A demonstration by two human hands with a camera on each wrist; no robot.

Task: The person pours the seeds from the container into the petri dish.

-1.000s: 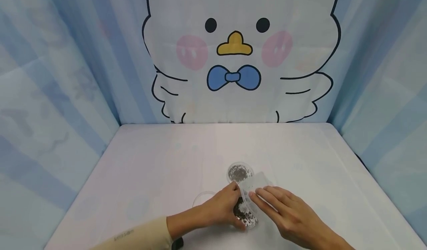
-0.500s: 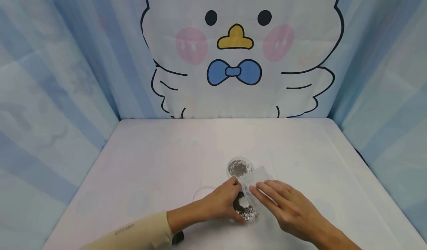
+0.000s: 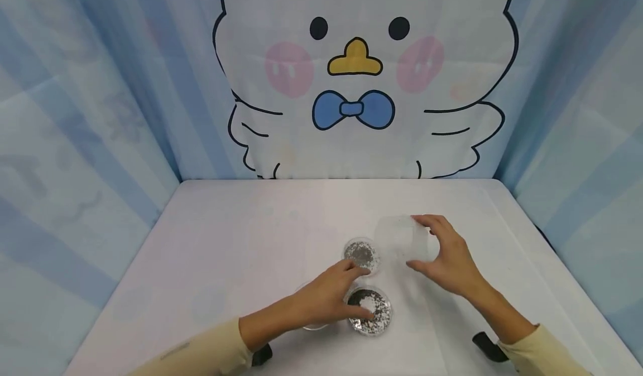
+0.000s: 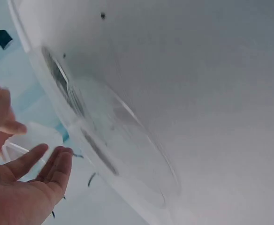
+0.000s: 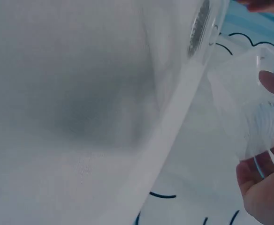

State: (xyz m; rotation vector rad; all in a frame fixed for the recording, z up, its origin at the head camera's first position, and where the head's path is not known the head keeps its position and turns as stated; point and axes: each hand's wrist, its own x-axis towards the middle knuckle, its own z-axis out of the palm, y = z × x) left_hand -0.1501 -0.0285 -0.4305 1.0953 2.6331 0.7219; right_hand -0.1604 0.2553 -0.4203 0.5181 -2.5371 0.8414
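My right hand [image 3: 449,259] holds a translucent plastic container [image 3: 397,236] by its sides, thumb and fingers spread around it, above the table at the right. In the right wrist view the container [image 5: 235,103] has ridged, see-through walls. My left hand [image 3: 326,298] hovers with loose, parted fingers over the near round clear dish [image 3: 380,324], which holds dark and silvery flakes. Just beyond sits another clear dish [image 3: 360,251] with greyer flakes, overlapped by the left fingertips. A clear round rim [image 3: 315,327] shows beneath my left wrist, mostly hidden; the left wrist view shows this clear disc [image 4: 141,136] broadly.
The white-covered table [image 3: 241,231] meets a blue curtain [image 3: 75,141] on the left and a cartoon-printed backdrop [image 3: 351,153] behind. Black straps [image 3: 489,347] lie at both wrists. A few dark specks [image 4: 102,16] dot the cloth in the left wrist view.
The translucent container, earlier tilted over the near dish between both hands, has moved back and right in my right hand. My left fingers have loosened and shifted slightly over the dish.
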